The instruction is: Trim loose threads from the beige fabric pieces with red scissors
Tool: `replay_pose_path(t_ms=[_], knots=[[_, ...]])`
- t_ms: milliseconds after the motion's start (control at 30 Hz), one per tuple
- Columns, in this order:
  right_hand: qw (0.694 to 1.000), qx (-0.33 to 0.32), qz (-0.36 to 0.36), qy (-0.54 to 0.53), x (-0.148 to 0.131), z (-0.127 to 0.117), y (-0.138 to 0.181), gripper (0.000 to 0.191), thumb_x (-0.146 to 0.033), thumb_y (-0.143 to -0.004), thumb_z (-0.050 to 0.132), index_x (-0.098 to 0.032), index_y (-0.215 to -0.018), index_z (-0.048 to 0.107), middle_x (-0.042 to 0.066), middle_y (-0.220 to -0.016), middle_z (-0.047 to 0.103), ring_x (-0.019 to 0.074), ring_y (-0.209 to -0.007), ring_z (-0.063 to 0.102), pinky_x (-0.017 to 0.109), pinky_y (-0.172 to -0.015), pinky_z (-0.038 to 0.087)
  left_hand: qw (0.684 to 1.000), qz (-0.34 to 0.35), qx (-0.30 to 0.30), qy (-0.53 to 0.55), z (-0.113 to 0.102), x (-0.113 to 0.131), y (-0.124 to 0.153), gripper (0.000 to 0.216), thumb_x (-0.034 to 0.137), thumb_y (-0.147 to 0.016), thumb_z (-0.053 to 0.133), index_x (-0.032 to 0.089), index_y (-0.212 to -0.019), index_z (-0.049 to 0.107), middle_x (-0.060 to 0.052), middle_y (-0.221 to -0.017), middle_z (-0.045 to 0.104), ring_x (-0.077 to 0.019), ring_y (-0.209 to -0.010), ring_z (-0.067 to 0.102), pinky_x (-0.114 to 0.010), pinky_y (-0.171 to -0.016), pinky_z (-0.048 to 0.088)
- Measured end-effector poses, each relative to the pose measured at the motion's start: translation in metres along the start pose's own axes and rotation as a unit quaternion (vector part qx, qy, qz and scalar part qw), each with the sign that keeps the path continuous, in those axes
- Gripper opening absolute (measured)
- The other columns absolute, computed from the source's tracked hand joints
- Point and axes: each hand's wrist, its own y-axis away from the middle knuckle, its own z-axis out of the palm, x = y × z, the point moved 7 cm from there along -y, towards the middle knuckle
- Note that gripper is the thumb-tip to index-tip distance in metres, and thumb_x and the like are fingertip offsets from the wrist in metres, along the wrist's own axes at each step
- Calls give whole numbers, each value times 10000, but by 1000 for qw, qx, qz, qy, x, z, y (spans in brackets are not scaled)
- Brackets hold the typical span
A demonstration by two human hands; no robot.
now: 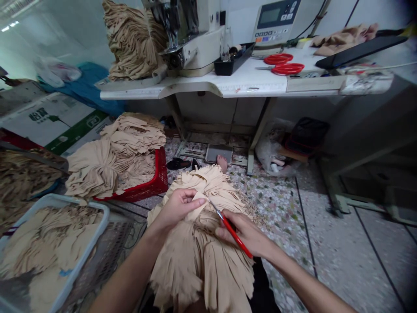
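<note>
A thick stack of tan fabric pieces (202, 256) lies across my lap. My left hand (177, 206) is closed, pinching the edge of one tan piece (197, 201) at the top of the stack. My right hand (247, 234) is closed around red-handled scissors (228, 226), whose blades point up and left toward the pinched piece. A bare foot (222, 162) shows beyond the stack.
A red crate (153, 184) heaped with tan pieces stands to the left, with a pale blue basket (94, 237) of more nearer me. Ahead is a white sewing table (247, 82) with a sewing machine (189, 39), red scissors (283, 63) and a control panel (275, 19). Speckled floor lies to the right.
</note>
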Motion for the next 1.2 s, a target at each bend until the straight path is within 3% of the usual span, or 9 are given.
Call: replay_pose_path(t_ms=[233, 433, 733, 1000, 1100, 1200], knots=[[999, 27, 21, 17, 14, 2, -8, 447, -561, -869, 718, -214, -715, 482, -54, -613, 454, 131, -582, 398, 262, -556, 278, 999, -11, -9, -32, -2, -3, 0, 349, 423, -781, 828, 100, -878, 737, -46, -803, 696, -128, -665, 588, -219, -633, 450], [997, 28, 64, -20, 35, 6, -5, 516, -565, -820, 762, -201, -635, 446, -64, -587, 431, 113, -580, 368, 243, -539, 259, 996, 4, -15, -90, -1, 1, 3, 366, 428, -814, 790, 109, -709, 644, 16, -673, 519, -92, -608, 444, -192, -551, 313], [1000, -23, -1, -18, 4, 3, 1, 391, -508, -919, 689, -213, -768, 480, -56, -668, 465, 131, -619, 439, 254, -577, 294, 991, 32, -47, -120, 6, 4, 6, 322, 403, -818, 792, 111, -724, 694, 7, -731, 482, -110, -686, 443, -206, -595, 324], [998, -3, 26, -58, 13, 13, -3, 507, -588, -842, 742, -206, -694, 443, -67, -621, 371, 116, -594, 338, 248, -547, 248, 983, 42, -74, -161, 17, 12, 11, 328, 413, -849, 758, 108, -735, 714, 2, -720, 497, -110, -667, 438, -217, -585, 327], [994, -12, 49, -99, 27, 17, 6, 582, -586, -766, 811, -208, -629, 391, -76, -588, 333, 106, -578, 293, 249, -527, 216, 965, 61, -158, -200, 14, 16, 27, 339, 390, -849, 768, 122, -658, 689, 5, -676, 485, -105, -640, 425, -225, -584, 338], [986, -41, 69, -146, 45, 18, 16, 596, -560, -732, 845, -215, -631, 370, -83, -591, 314, 100, -568, 276, 245, -513, 204, 919, -27, -331, -210, 7, -3, 55, 249, 390, -815, 809, 144, -800, 774, -16, -651, 582, -111, -593, 483, -224, -548, 378]])
